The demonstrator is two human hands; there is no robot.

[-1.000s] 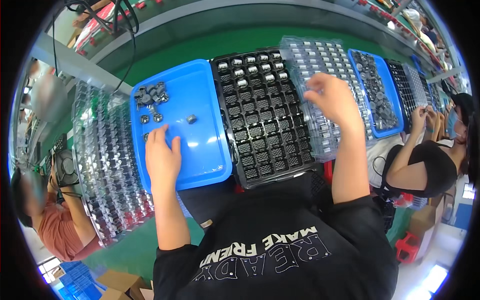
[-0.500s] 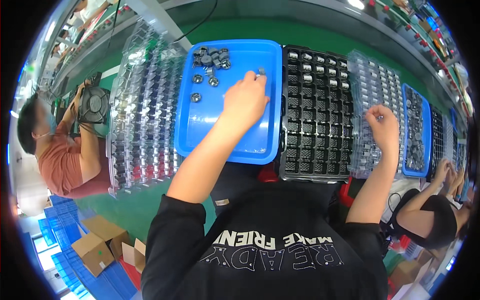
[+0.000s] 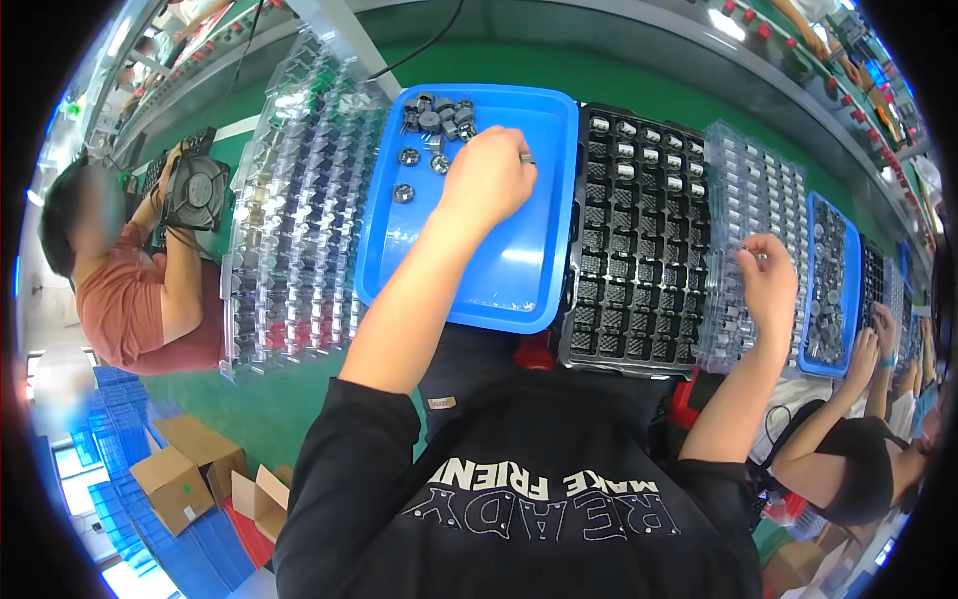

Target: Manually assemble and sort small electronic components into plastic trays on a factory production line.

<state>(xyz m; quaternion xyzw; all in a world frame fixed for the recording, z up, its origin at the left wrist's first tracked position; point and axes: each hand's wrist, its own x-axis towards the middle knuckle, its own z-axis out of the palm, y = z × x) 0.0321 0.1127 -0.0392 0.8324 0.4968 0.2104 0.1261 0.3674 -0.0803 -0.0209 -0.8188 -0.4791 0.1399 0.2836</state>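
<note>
My left hand [image 3: 489, 180] was above the blue rectangular plastic tray [image 3: 499, 275], and its fingers were closed on a small grey cylindrical piece [image 3: 528, 157], which showed at the tips between the thumb and the forefinger. The rest of this piece was hidden from me by the hand. In the far left corner of the same tray lay a heap of similar grey and metallic round pieces [image 3: 439, 117], and a few others lay just in front of it, apart from each other.

My right hand [image 3: 770, 285] was at the near right part of the clear plastic tray [image 3: 715, 210], in which many silver pieces stood in rows. Its fingers were bent toward the thumb, but I could not tell whether they held something.

Between the blue tray and the clear one was the black plastic tray with square compartments [image 3: 634, 280]; only its far rows contained silver pieces. To my left stood a clear ridged plastic stack [image 3: 299, 225], and beyond it a co-worker in a reddish-brown shirt [image 3: 135, 304] was beside a black square fan [image 3: 195, 193].
</note>
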